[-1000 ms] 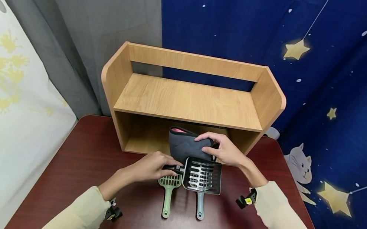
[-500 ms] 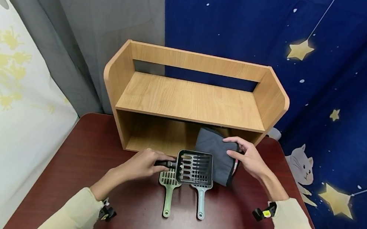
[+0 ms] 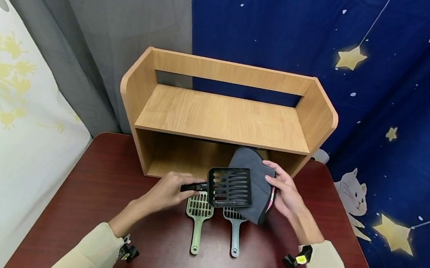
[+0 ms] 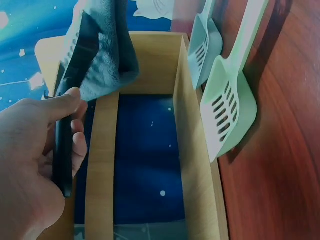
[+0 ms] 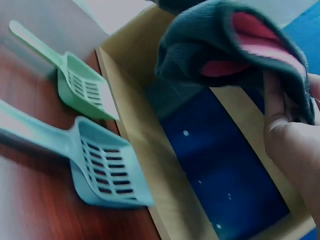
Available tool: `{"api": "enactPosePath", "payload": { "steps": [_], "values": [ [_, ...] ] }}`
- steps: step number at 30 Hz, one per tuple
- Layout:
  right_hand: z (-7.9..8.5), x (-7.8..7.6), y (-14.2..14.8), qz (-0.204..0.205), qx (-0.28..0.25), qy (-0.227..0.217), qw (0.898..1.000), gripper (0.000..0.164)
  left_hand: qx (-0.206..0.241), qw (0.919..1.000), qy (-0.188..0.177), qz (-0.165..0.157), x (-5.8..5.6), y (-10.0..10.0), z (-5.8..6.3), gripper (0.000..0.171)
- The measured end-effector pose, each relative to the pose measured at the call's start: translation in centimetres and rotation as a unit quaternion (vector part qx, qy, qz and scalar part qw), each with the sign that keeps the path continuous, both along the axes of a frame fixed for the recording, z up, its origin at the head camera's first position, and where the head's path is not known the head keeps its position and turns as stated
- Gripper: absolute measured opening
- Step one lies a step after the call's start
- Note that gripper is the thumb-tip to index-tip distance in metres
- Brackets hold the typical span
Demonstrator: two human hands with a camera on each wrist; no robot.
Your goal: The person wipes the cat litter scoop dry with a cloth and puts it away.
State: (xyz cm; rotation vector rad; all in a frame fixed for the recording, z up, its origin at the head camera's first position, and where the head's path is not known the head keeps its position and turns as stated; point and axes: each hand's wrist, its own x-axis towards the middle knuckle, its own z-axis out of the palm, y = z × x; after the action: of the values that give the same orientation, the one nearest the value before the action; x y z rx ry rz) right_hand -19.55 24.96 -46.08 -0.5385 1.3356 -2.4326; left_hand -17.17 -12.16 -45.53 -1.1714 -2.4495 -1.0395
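My left hand (image 3: 169, 190) grips the black handle of a slotted litter scoop (image 3: 249, 194), held level over the table with its square head pointing right. My right hand (image 3: 287, 194) pinches the edge of a dark grey cloth pouch (image 3: 259, 173); its pink lining shows at the opening in the right wrist view. The pouch hangs tilted right behind the scoop's head, which overlaps it in the head view. Below them lie a green litter scoop (image 3: 197, 230) and a pale blue litter scoop (image 3: 235, 236), handles toward me. The black scoop partly hides the blue one's head.
A two-level wooden shelf (image 3: 221, 115) stands at the back of the dark red table (image 3: 112, 210), its lower compartment facing me just behind the held things. Grey and starry blue curtains (image 3: 258, 25) hang behind it, and a white patterned cloth (image 3: 14, 130) hangs at the left.
The pouch has swung to the right and turned, so its opening now faces right. The black scoop has shifted slightly left and up, and its head has tilted. Both loose scoops stay put.
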Motion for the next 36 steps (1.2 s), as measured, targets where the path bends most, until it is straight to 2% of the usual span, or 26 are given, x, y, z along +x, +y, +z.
{"api": "enactPosePath", "payload": {
  "steps": [5,8,14,17,20,24,29,36],
  "values": [
    [-0.7,-0.1,-1.8,0.028,-0.025,-0.016,0.999,0.046,0.035,0.9991,-0.005,-0.023,0.1,0.9,-0.3,0.038],
    [-1.0,-0.4,-3.0,0.041,-0.03,-0.018,0.999,0.041,0.056,0.9976,-0.01,-0.04,0.2,1.4,-0.4,0.039],
    [-1.3,-0.5,-4.9,0.046,0.051,-0.038,0.997,0.038,0.083,0.9931,-0.023,-0.08,0.3,2.0,-0.2,0.042],
    [-1.3,-0.3,-4.9,0.046,0.053,-0.046,0.996,0.038,0.081,0.9924,-0.024,-0.089,0.2,1.8,-0.3,0.043],
    [-1.2,-0.1,-4.2,0.051,0.011,-0.031,0.998,0.038,0.067,0.994,-0.017,-0.084,0.1,1.1,-0.4,0.044],
    [-0.7,0.3,-2.4,0.056,-0.039,-0.011,0.998,0.045,0.044,0.9971,-0.019,-0.06,0.1,-0.2,-0.6,0.045],
    [0.0,0.9,-0.4,0.04,-0.048,-0.006,0.998,0.046,0.025,0.9991,-0.02,-0.026,0.1,-1.2,-0.9,0.045],
    [-0.3,0.8,-0.2,0.033,-0.043,-0.029,0.998,0.045,0.025,0.999,-0.029,-0.023,0.2,-1.0,-1.2,0.045]
  ]
}}
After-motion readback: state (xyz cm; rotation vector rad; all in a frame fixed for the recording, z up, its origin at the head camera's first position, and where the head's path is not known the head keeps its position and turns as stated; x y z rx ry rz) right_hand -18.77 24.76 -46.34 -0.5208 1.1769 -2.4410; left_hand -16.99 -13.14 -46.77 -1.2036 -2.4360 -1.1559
